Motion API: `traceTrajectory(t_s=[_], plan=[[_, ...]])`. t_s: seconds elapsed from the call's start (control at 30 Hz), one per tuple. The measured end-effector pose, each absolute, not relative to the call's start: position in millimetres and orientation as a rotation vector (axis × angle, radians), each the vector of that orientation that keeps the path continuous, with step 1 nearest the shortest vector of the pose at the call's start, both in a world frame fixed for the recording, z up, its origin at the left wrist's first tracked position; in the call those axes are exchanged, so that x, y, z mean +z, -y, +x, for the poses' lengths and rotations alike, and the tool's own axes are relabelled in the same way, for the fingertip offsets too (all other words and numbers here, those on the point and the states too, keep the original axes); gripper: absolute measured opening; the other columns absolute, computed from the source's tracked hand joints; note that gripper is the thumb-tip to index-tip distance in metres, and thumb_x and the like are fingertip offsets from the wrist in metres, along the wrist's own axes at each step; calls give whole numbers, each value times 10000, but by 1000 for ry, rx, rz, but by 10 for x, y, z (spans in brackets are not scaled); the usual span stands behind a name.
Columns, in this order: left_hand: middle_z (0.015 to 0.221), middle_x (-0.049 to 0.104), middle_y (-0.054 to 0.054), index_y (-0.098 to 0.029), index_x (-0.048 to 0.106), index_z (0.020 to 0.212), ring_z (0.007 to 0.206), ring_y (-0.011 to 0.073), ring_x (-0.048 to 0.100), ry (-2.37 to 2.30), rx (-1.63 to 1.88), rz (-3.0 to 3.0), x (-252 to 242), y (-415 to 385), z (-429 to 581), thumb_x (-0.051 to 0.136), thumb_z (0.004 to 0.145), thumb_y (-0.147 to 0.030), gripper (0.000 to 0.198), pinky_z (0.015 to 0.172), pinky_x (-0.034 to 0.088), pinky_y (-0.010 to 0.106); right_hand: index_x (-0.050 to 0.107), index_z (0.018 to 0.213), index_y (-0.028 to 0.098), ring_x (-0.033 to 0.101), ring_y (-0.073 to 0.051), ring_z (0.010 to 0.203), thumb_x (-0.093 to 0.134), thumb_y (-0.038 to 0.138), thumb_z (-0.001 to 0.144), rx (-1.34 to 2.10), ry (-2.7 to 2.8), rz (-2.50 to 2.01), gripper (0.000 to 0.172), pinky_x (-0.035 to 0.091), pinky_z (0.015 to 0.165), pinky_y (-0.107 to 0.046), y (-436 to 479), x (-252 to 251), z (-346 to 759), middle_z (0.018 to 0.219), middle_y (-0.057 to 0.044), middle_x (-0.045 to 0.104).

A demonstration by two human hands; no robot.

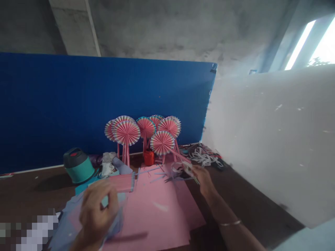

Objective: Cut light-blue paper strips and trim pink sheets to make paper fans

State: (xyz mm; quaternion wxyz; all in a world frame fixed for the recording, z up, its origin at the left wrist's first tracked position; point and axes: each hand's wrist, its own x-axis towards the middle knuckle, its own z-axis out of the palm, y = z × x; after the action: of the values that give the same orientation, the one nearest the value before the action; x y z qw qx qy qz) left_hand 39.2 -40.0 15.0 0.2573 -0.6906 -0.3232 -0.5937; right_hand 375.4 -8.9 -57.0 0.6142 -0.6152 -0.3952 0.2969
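Note:
My left hand [98, 205] is curled into a loose fist above blue and pink paper sheets [66, 226]. Through the gap by its thumb I see only the background, and nothing shows in its fingers. My right hand [204, 179], with a thin bangle at the wrist, is closed at the far right edge of the pink paper [159, 209]. Its blurred fingers grip a loose bundle of whitish paper strips [180, 170]. Dark pointed tips, like scissor blades [169, 180], lie at the bundle's left. Thin cut strips [157, 178] are scattered on the pink paper.
Several round pleated paper fans [127, 133] on pink sticks stand against the blue board [78, 94]. A red spool [149, 158] sits before them. A teal container with a dark lid [78, 165] stands left. White scraps [205, 157] lie near the white wall [269, 139].

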Motion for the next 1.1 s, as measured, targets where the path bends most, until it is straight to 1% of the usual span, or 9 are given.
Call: traceTrajectory(t_s=[0.1,0.23,0.4,0.5,0.6,0.67,0.83,0.93,1.1], plan=[[799,673,29,-196,600,911,782,166,646,906,-1562,-2054,382,383,358,578,841,-70,146,777,517,290,706,762,186,621,-282,849,576,273,712,390,1049,-1744,164,449,780,-406,91,-610,3875,805,-89,698],[905,701,22,-208,568,1113,856,165,657,736,-1426,-2234,620,367,429,563,869,-88,272,829,504,288,695,1072,212,493,-346,1206,555,145,667,60,1247,-1766,434,303,1046,-523,98,-655,3735,1198,-127,645],[931,686,33,-201,546,1162,885,167,638,697,-1341,-2382,775,375,514,529,907,-132,265,838,492,291,507,1365,266,407,-258,1341,438,323,830,647,1552,-949,542,333,1089,-445,196,-485,3434,1460,-70,461],[928,679,23,-207,536,1183,874,155,631,692,-1293,-2465,863,374,540,512,919,-138,273,840,479,283,477,1397,268,269,-272,1421,546,457,826,820,1687,-830,605,204,1148,-445,335,-325,3271,1542,-70,342],[933,673,13,-224,527,1201,863,146,621,704,-1211,-2536,960,361,558,492,929,-135,288,825,465,275,633,1213,255,378,-289,1343,646,539,765,1056,1743,-779,530,254,1111,-435,432,-240,3175,1425,-87,491],[895,661,6,-231,536,1198,819,146,612,734,-1178,-2547,993,340,554,476,935,-150,282,780,458,271,699,1013,231,537,-260,1131,691,534,737,1183,1672,-786,410,360,1010,-395,438,-238,3173,1152,-74,643],[833,663,11,-222,592,1142,787,174,619,1027,-1178,-2514,802,232,503,457,920,-225,260,772,460,305,655,647,171,522,-145,748,729,488,733,1257,1490,-864,337,412,746,-276,316,-322,3327,762,-13,584],[859,691,27,-212,612,1090,813,187,642,1294,-1267,-2548,537,148,495,438,889,-262,271,777,479,316,690,726,166,453,-108,608,748,504,699,1290,1420,-976,344,378,617,-251,235,-401,3412,658,15,547],[763,685,5,-217,616,1035,741,189,651,1802,-1475,-2466,127,18,480,473,783,-323,308,717,505,309,741,963,166,485,-105,615,788,379,632,1316,1381,-1100,396,397,623,-254,143,-570,3431,724,-3,644]])
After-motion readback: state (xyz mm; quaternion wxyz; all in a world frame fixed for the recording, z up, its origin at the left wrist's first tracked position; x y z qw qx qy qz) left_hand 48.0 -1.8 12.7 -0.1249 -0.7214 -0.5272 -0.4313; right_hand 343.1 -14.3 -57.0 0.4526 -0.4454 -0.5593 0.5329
